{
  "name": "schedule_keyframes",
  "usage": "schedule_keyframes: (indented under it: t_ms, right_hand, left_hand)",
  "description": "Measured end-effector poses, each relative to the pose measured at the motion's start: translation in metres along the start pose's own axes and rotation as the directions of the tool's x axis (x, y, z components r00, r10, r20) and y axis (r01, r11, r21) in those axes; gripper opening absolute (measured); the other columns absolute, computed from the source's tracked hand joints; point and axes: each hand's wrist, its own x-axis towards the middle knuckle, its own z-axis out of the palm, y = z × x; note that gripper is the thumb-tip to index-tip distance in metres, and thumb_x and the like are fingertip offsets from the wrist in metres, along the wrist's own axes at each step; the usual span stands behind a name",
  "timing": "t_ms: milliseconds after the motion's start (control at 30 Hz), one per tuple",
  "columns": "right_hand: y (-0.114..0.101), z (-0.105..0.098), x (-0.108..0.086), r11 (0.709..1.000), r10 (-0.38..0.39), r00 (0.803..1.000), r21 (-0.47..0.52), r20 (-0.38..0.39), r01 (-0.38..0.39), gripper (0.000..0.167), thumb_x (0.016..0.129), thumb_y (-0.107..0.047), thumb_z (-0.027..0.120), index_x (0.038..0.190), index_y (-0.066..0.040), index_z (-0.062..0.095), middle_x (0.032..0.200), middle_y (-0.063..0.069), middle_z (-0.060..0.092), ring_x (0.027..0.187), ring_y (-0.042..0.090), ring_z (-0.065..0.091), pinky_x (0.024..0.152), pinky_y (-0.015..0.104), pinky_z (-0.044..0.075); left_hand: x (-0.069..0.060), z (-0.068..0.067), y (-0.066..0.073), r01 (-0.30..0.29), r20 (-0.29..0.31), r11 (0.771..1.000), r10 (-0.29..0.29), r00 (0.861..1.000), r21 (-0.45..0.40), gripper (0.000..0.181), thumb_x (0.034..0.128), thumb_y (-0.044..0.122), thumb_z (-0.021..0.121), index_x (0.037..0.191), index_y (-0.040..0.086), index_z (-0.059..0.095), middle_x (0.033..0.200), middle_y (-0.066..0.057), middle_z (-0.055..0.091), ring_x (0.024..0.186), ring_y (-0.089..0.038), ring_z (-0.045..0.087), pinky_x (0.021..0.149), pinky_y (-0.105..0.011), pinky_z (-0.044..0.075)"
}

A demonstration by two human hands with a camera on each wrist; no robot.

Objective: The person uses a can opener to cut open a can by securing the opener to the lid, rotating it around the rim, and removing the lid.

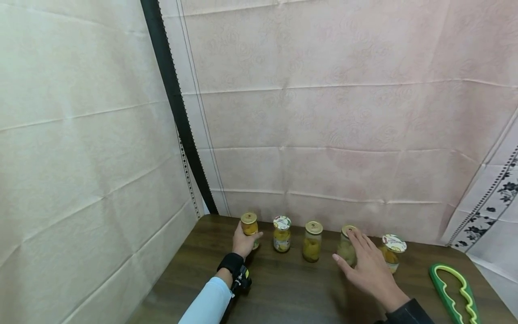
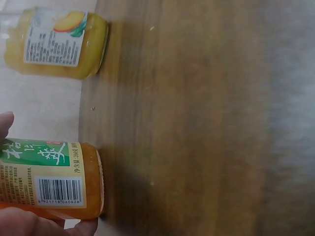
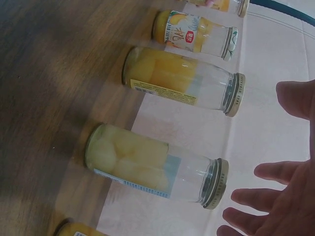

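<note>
Five lidded jars stand in a row on the tabletop. Four seem settled, ungripped; the left hand's fingers grasp the leftmost jar. The right hand, fingers spread and empty, hovers beside the fourth jar.

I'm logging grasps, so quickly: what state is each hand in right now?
Left hand: holding the leftmost jar.
Right hand: open, holding nothing, near the fourth jar from the left.
</note>
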Motion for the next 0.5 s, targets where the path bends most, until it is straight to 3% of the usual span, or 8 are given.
schedule_keyframes:
  t_ms: [200, 500]
  right_hand:
    - [0.000, -0.002, -0.001, 1.000, -0.012, 1.000, 0.003, -0.007, 0.012, 0.093, 0.102, -0.066, 0.060, 0.166, -0.003, 0.035, 0.170, 0.033, 0.033, 0.150, 0.060, 0.036, 0.111, 0.083, 0.035]
    - [0.007, -0.007, -0.008, 1.000, -0.005, 1.000, -0.004, 0.002, 0.005, 0.089, 0.102, -0.065, 0.062, 0.162, -0.001, 0.042, 0.167, 0.036, 0.034, 0.144, 0.064, 0.041, 0.105, 0.081, 0.041]
  left_hand:
    - [-0.020, -0.005, 0.009, -0.022, 0.097, 0.999, 0.025, 0.995, -0.034, 0.071, 0.0919, 0.020, 0.087, 0.152, 0.015, 0.049, 0.142, -0.016, 0.064, 0.133, -0.036, 0.062, 0.115, -0.060, 0.048]
    - [-0.061, -0.007, 0.041, -0.060, 0.288, 0.997, 0.071, 0.955, -0.045, 0.069, 0.0968, 0.026, 0.082, 0.155, 0.020, 0.046, 0.144, -0.012, 0.061, 0.133, -0.031, 0.061, 0.112, -0.058, 0.050]
